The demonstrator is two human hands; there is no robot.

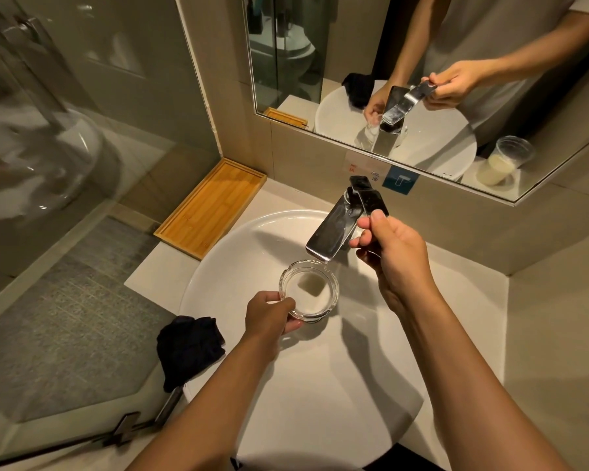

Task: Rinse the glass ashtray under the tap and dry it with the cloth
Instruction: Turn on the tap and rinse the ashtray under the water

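Observation:
A round clear glass ashtray (309, 289) hangs over the white basin (225, 253), just below the chrome tap spout (330, 232). My left hand (269, 317) grips the ashtray by its near left rim. My right hand (393, 253) pinches the tap's flat lever (371, 198) between thumb and fingers. No water stream is visible from the spout. A dark crumpled cloth (189, 348) lies on the counter at the basin's left edge.
A bamboo tray (211, 207) sits on the counter at the back left by the wall. The mirror (422, 79) above shows a plastic cup on the right counter. A glass shower partition (48, 164) stands to the left.

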